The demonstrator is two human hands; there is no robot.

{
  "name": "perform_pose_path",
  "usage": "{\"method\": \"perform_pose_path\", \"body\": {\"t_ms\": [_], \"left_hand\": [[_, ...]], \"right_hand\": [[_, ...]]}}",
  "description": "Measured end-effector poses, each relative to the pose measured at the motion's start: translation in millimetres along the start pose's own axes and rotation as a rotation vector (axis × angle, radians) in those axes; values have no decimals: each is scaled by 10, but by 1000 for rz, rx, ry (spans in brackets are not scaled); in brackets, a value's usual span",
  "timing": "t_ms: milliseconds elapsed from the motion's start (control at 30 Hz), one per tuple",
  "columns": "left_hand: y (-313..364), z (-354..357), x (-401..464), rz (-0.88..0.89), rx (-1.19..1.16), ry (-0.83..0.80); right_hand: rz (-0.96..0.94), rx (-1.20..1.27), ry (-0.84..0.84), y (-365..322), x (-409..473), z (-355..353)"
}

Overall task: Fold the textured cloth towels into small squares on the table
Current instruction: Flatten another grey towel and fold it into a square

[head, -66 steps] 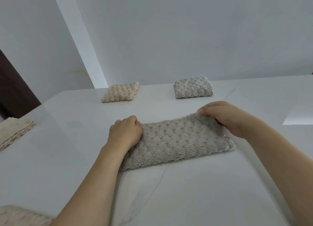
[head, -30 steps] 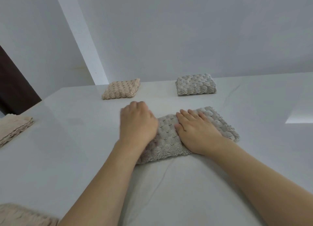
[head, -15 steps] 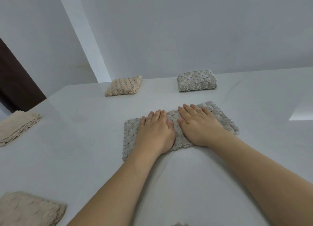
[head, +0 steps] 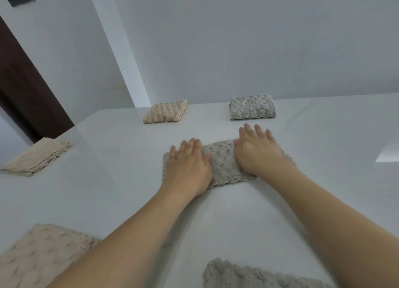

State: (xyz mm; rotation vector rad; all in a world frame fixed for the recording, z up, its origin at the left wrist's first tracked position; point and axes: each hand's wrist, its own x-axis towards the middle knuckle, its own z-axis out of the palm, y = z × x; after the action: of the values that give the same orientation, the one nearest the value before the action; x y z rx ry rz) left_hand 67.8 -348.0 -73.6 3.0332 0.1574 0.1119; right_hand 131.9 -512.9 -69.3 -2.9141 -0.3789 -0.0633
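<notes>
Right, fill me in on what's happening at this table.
A person is folding textured towels. Both hands, left hand and right hand, press flat on a grey towel folded on the white table. Two finished squares sit at the far edge: a beige square and a grey square. More towels lie at the left and near edges.

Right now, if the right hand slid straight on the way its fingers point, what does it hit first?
Most likely the folded grey towel at the table's far edge. The right hand lies flat on the grey towel being folded, fingers pointing away and slightly left, with only bare table between. Depth from one view is uncertain.
</notes>
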Motion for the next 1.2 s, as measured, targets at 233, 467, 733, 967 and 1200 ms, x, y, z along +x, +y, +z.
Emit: {"method": "perform_pose_path", "body": {"t_ms": [233, 467, 733, 967, 1200], "left_hand": [[-88, 95, -18, 81, 5, -94], [-359, -56, -206, 26, 51, -175], [-307, -244, -742, 273, 516, 38], [277, -465, -779, 428, 774, -173], [129, -526, -982, 665, 302, -156]], "right_hand": [[-69, -5, -66, 87, 14, 149], [75, 22, -74, 239, 83, 110], [70, -94, 183, -122, -97, -164], [-169, 76, 8, -68, -98, -38], [-337, 249, 146, 134, 59, 18]]}}
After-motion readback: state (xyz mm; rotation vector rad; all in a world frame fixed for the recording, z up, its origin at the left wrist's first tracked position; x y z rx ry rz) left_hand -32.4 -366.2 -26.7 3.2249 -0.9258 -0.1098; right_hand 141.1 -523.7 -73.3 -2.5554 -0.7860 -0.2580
